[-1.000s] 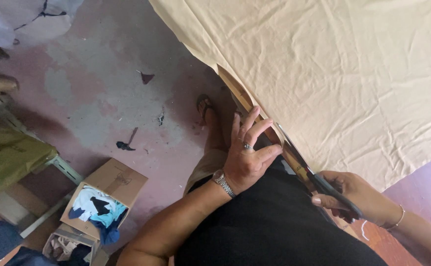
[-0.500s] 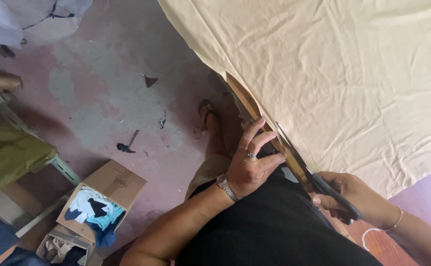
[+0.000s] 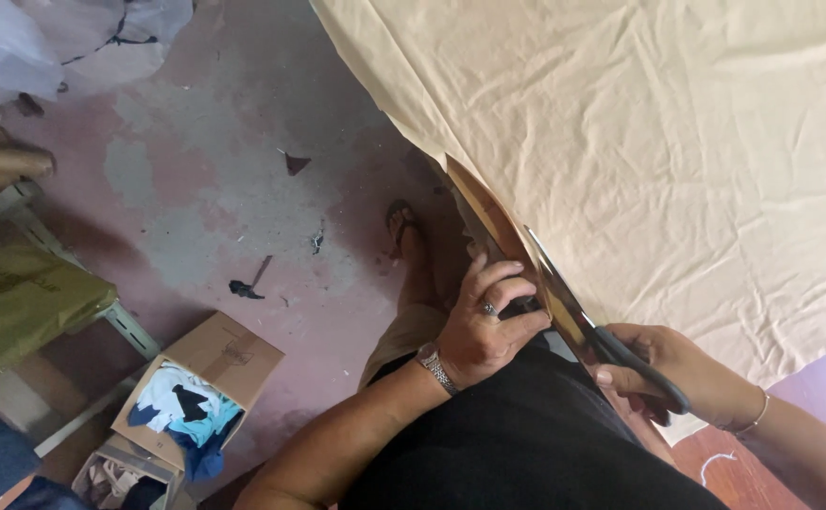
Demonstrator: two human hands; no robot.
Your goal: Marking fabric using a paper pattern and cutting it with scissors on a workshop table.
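Observation:
A large sheet of cream fabric [image 3: 639, 142] lies spread over a table and hangs off its near edge. My right hand [image 3: 677, 373] grips a pair of scissors [image 3: 583, 326] with dark handles; the long blades lie along the fabric's edge, pointing away from me. My left hand [image 3: 484, 326], with a ring and a metal wristwatch, holds the hanging fabric edge just left of the blades. Black cloth [image 3: 526, 444] covers my lap below both hands.
A sandalled foot [image 3: 408, 241] rests on the stained pink floor [image 3: 205, 198]. An open cardboard box [image 3: 200, 387] of fabric scraps sits at lower left, beside a stool with an olive cushion [image 3: 16, 297]. White plastic bags [image 3: 63, 38] lie at the top left. Small scraps litter the floor.
The view has shifted slightly. The scissor blades have advanced a little along the fabric edge, and my left hand has stayed beside them.

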